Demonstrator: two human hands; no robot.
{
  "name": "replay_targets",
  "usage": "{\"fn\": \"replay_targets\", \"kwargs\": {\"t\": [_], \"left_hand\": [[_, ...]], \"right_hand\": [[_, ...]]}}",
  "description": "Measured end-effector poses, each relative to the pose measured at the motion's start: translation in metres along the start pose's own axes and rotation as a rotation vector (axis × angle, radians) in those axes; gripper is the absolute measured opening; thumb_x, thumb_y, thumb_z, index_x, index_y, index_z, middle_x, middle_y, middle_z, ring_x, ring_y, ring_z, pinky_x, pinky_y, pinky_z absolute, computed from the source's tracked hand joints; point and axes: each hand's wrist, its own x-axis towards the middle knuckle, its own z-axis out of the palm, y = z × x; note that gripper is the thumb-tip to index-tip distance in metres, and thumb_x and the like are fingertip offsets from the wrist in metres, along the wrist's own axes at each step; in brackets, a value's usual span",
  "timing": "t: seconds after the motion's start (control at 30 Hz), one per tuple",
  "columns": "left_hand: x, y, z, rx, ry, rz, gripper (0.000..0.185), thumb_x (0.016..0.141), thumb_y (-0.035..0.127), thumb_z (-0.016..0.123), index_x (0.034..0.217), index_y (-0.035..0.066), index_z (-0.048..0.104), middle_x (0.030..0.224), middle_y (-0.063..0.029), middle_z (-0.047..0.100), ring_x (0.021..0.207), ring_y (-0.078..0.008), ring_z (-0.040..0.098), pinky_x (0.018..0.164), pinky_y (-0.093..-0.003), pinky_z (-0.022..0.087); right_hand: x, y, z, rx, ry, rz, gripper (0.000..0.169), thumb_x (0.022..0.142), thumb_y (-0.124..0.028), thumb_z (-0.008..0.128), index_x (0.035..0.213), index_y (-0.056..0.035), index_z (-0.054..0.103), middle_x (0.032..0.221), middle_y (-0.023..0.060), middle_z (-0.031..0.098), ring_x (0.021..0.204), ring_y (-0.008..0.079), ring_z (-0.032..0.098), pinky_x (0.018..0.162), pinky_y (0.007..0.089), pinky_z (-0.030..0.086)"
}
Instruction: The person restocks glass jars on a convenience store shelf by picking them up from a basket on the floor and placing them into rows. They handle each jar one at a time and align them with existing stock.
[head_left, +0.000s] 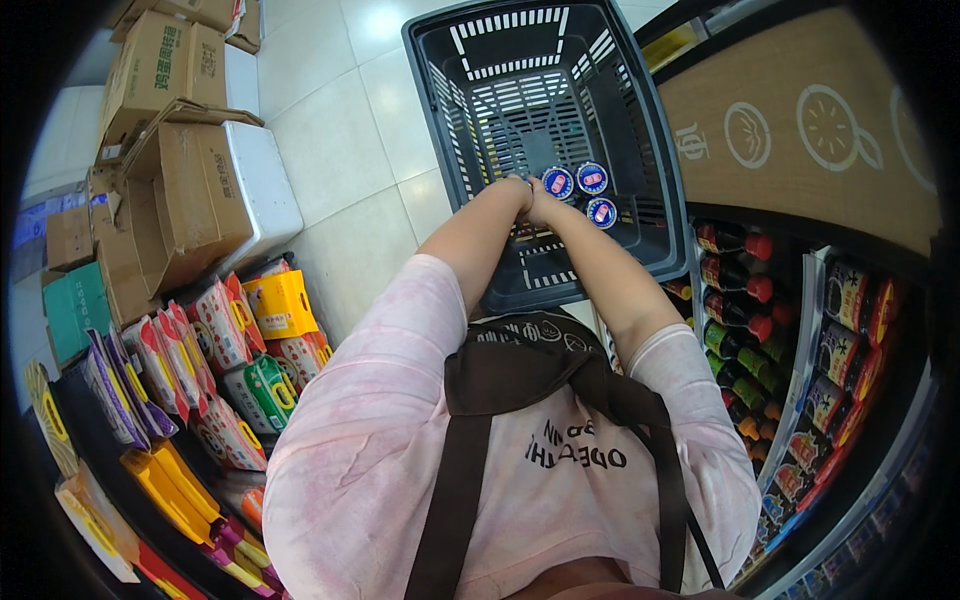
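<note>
A dark grey plastic shopping basket (660, 172) with slotted walls stands before me. Both of my hands are inside it, close together near its left wall. My left hand (516, 186) and my right hand (538, 210) meet at the fingers; whether something is between them is hidden. Just right of the hands are three round containers with blue lids: one lid (557, 182) beside the fingers, another lid (592, 178) to its right, and a third lid (601, 213) below. Yellowish bits show under my hands, too hidden to name.
Cardboard boxes (191, 202) and a white foam box (262, 180) stand at left on the tiled floor (330, 127). Below them, shelves hold bagged goods (225, 322). On the right are shelves of red-capped bottles (731, 277) and packets (836, 352), under a brown printed panel (795, 127).
</note>
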Motion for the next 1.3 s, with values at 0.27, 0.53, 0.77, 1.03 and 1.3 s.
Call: {"fn": "replay_targets", "kwargs": {"t": [0.27,0.53,0.77,1.03,1.3], "left_hand": [[-0.03,0.006,-0.009,0.053,0.06,0.066,0.06,0.064,0.021,0.073,0.111,-0.006,0.047,0.101,-0.0208,0.06,0.091,-0.0324,0.061,0.076,-0.0354,0.05],[-0.105,0.012,-0.014,0.234,0.083,0.285,0.063,0.063,0.021,0.075,0.111,-0.007,0.045,0.099,-0.0219,0.061,0.089,-0.0326,0.062,0.075,-0.0356,0.05],[-0.122,-0.009,-0.005,0.1,0.29,0.561,0.049,0.065,0.011,0.072,0.102,-0.005,0.045,0.092,-0.0237,0.06,0.089,-0.0374,0.059,0.075,-0.041,0.048],[-0.156,-0.008,-0.029,-0.119,0.407,0.911,0.052,0.062,0.014,0.076,0.106,0.003,0.05,0.084,-0.0144,0.058,0.079,-0.031,0.057,0.071,-0.0363,0.046],[-0.176,0.009,-0.052,-0.343,0.391,1.206,0.068,0.062,0.018,0.079,0.122,0.008,0.047,0.106,-0.0075,0.048,0.1,-0.0197,0.049,0.08,-0.0286,0.044]], "right_hand": [[-0.076,-0.042,-0.021,0.102,-0.1,0.088,0.114,0.054,-0.015,0.083,0.138,-0.0115,0.006,0.118,0.0151,0.052,0.101,0.0262,0.054,0.086,0.0376,0.043],[-0.121,-0.035,-0.026,-0.002,0.043,-0.038,0.11,0.053,-0.016,0.083,0.137,-0.0083,0.013,0.115,0.0186,0.055,0.104,0.0293,0.054,0.089,0.0367,0.042],[-0.177,-0.046,-0.046,-0.065,0.238,-0.102,0.095,0.056,-0.02,0.08,0.133,-0.0149,0.024,0.11,0.0185,0.057,0.098,0.0342,0.057,0.082,0.0391,0.046],[-0.232,-0.049,-0.075,0.084,0.46,-0.327,0.079,0.054,-0.018,0.077,0.123,-0.0129,0.04,0.103,0.0179,0.06,0.093,0.0346,0.059,0.078,0.0382,0.047],[-0.307,-0.072,-0.123,0.392,0.336,-0.415,0.075,0.058,-0.005,0.078,0.122,-0.0005,0.04,0.082,0.0032,0.056,0.062,0.0059,0.049,0.055,0.0197,0.042]]}}
